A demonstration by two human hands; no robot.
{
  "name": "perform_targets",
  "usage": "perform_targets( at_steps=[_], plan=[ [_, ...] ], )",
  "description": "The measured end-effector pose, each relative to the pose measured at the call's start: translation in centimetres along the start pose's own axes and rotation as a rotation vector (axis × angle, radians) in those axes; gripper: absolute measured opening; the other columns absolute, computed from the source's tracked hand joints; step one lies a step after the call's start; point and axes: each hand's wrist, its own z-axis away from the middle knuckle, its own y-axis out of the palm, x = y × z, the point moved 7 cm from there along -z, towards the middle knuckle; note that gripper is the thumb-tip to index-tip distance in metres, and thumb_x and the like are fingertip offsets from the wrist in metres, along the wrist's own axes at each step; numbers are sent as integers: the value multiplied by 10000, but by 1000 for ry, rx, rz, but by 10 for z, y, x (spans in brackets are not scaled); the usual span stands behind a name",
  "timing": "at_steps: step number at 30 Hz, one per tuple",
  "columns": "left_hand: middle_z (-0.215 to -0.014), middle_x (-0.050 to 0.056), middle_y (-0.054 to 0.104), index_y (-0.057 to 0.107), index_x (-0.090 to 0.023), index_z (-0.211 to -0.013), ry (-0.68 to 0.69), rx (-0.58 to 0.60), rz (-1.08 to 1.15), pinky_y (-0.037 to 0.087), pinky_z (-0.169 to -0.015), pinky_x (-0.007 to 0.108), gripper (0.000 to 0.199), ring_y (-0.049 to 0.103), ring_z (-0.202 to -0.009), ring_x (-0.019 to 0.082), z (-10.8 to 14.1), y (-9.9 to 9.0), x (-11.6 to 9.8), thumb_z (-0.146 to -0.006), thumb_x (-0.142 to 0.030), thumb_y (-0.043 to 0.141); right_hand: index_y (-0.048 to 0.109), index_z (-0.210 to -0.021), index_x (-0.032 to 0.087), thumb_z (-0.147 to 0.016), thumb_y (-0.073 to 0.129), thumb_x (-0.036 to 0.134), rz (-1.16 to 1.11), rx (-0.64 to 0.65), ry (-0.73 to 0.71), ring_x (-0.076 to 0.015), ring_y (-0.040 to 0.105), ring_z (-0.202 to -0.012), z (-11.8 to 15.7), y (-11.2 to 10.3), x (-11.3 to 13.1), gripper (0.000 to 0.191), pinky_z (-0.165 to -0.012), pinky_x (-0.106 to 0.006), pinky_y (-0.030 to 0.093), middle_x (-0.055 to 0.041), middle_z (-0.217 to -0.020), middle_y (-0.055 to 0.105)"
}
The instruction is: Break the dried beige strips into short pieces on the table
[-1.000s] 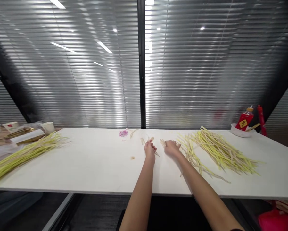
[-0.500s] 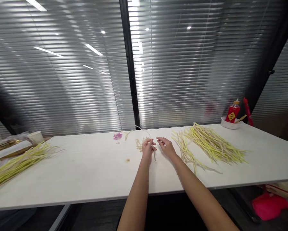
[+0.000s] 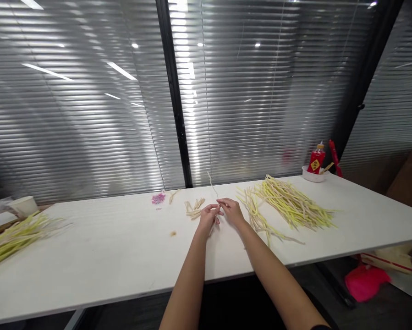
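Observation:
A thin pale stem [image 3: 212,184] rises from between my two hands, which meet over the middle of the white table. My left hand [image 3: 210,217] is closed around the stem's lower part, and its short end pokes out below the fingers. The fingertips of my right hand [image 3: 230,210] pinch the same stem just above. Short pale stem pieces [image 3: 193,210] lie left of my left hand. Right of my right hand is a loose bunch of yellow-green stems [image 3: 257,215], with a larger pile [image 3: 295,201] beyond it.
Purple-pink small bands [image 3: 158,198] lie at the back of the table [image 3: 116,256]. More yellow-green stems [image 3: 16,238] and a paper cup [image 3: 24,206] are at the far left. A red bottle [image 3: 316,160] stands in a white dish [image 3: 314,176] at the back right.
My right hand has come in to the left hand and closed on the stem, which now stands more upright. The view has shifted slightly to the right.

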Motion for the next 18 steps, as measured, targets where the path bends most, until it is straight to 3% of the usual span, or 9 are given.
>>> perform_targets(
  at_steps=[7,11,15,18],
  plan=[
    [-710,52,634,553,-139,-867,-99,57,127,419,-503,192,376,570,-511,88,2,4,5,-662,-408,718,686,-915,200,-795,526,238,-103,-23,82,-172,631,-806,-1,-1,-7,203,-679,-277,500,-56,-928,675],
    [-766,75,632,574,-129,-868,-128,95,120,456,-533,213,392,610,-566,117,3,8,8,-711,-479,660,688,-878,189,-748,567,236,-107,-63,115,-152,615,-666,-1,-2,-10,184,-649,-281,496,-52,-882,677],
    [-771,74,612,587,-116,-855,-133,11,116,460,-510,220,431,612,-561,129,-1,1,11,-727,-525,622,684,-859,179,-738,599,297,-149,-139,165,-150,600,-640,-2,-6,-14,189,-620,-278,491,-58,-863,675],
    [-882,87,618,593,-126,-932,-100,-78,175,489,-570,238,421,623,-622,127,-6,-8,12,-737,-498,625,680,-863,171,-723,628,355,-231,-149,226,-156,602,-642,-2,-6,-18,237,-596,-274,490,-71,-851,679]
  ],
)
